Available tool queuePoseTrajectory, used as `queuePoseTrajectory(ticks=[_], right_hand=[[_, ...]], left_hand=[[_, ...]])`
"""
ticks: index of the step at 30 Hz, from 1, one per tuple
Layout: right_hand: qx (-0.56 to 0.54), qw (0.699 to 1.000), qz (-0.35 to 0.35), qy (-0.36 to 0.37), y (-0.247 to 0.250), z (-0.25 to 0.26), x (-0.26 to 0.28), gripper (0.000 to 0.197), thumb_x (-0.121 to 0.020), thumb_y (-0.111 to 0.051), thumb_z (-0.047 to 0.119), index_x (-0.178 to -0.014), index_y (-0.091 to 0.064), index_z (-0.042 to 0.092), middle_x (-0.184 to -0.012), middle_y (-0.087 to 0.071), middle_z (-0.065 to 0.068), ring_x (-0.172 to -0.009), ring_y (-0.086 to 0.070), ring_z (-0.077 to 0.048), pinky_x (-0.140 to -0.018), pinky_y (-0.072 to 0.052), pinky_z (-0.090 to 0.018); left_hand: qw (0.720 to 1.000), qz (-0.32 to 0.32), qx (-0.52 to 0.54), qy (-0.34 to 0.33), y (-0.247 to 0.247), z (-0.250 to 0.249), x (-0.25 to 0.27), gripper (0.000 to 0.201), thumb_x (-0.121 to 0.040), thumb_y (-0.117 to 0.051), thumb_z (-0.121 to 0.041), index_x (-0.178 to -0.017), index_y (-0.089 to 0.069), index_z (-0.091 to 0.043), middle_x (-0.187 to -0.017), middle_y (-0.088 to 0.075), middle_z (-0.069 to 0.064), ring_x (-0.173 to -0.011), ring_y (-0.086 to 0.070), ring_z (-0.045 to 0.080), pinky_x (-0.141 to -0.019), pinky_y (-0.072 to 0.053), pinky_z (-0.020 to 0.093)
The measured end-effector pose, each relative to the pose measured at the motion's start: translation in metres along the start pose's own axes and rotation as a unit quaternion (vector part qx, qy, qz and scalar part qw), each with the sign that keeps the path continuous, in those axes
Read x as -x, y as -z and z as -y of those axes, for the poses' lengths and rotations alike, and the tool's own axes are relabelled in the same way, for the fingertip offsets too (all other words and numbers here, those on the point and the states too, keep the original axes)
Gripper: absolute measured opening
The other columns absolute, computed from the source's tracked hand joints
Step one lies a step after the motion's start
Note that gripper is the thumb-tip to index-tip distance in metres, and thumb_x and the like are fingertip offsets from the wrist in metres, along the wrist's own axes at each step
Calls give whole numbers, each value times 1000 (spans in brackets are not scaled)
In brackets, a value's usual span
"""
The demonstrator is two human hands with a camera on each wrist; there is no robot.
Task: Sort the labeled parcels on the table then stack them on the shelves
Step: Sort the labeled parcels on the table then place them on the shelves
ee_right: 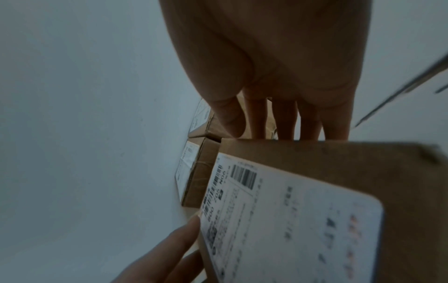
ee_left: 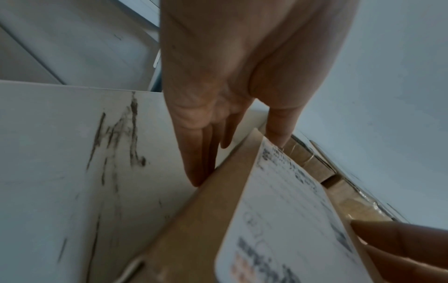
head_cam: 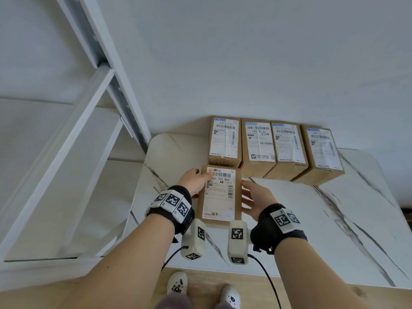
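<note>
A brown parcel [head_cam: 219,195] with a white label reading 800 Z05 N06 lies on the marble table [head_cam: 312,230], in front of a row of several labeled parcels [head_cam: 258,141] along the wall. My left hand [head_cam: 198,178] touches its left side with straight fingers [ee_left: 196,168], and the thumb lies on the label's top corner. My right hand [head_cam: 252,192] is spread flat at the parcel's right side. Its fingers [ee_right: 286,118] run down behind the box edge while the thumb stays clear. The same parcel [ee_right: 315,210] fills the right wrist view.
White metal shelves [head_cam: 66,152] stand left of the table, with an upright post [head_cam: 124,92] close to the table's back left corner. The wall runs right behind the parcel row. Bare marble lies to the right and front. My feet stand at the table's front edge.
</note>
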State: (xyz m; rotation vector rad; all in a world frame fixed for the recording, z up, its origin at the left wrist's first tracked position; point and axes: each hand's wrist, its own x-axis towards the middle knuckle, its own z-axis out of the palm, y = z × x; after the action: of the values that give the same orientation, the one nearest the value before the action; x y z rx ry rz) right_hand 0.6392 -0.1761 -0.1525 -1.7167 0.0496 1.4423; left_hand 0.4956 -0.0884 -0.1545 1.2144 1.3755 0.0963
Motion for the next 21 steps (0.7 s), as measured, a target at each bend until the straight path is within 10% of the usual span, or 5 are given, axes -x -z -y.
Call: queuePoseTrajectory(ticks=[7, 14, 21], right_hand=[[16, 1000, -22, 7, 6, 6, -6, 27, -93, -55, 20, -119, -59, 12, -118, -63, -10, -112, -57, -27, -102, -41, -44], [119, 988, -68, 72, 14, 42, 30, 31, -96, -51, 14, -125, -56, 5, -118, -59, -9, -110, -55, -23, -101, -41, -38], [335, 896, -137, 257, 3, 72, 77, 35, -93, -47, 9, -126, -59, 12, -132, -56, -5, -121, -51, -23, -93, -40, -28]], left_hand=[[999, -23, -22, -3, 2, -2, 2, 65, -95, -50, -42, -148, -29, -11, -143, -47, 9, -126, -48, 27, -103, -43, 43], [989, -111, -46, -91, 32, -34, 18, 52, -95, -51, -38, -138, -47, -9, -138, -51, 9, -125, -49, 26, -106, -40, 42], [965, -105, -136, -198, 47, -78, 48, 49, -96, -52, -31, -138, -45, -7, -141, -49, 7, -128, -46, 23, -105, -37, 32]])
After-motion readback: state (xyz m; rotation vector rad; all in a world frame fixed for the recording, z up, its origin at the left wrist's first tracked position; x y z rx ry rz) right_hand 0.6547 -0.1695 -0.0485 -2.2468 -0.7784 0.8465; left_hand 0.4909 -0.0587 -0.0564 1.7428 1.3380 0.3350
